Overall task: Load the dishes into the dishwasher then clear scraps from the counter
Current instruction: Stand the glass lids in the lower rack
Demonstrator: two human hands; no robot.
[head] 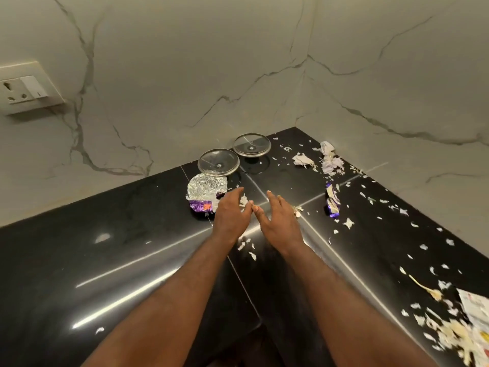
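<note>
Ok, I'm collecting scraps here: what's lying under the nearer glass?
Through the nearer glass only dark counter shows. The crumpled foil wrapper meets its near rim; whether foil runs beneath the glass is hidden.

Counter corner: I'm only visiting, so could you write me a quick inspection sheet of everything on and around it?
Surface: black polished counter, littered mostly on its right side.
Job's things: nearer stemmed glass and farther stemmed glass stand upright by the wall corner; paper scraps lie scattered.
Clutter: foil wrapper just in front of the nearer glass; purple wrapper pieces; crumpled paper; printed paper at the right edge.
Grips: left hand and right hand are open, fingers spread, thumbs close together, holding nothing.
Cables: nothing seen.
Surroundings: marble-look wall; wall socket with switch.
</note>
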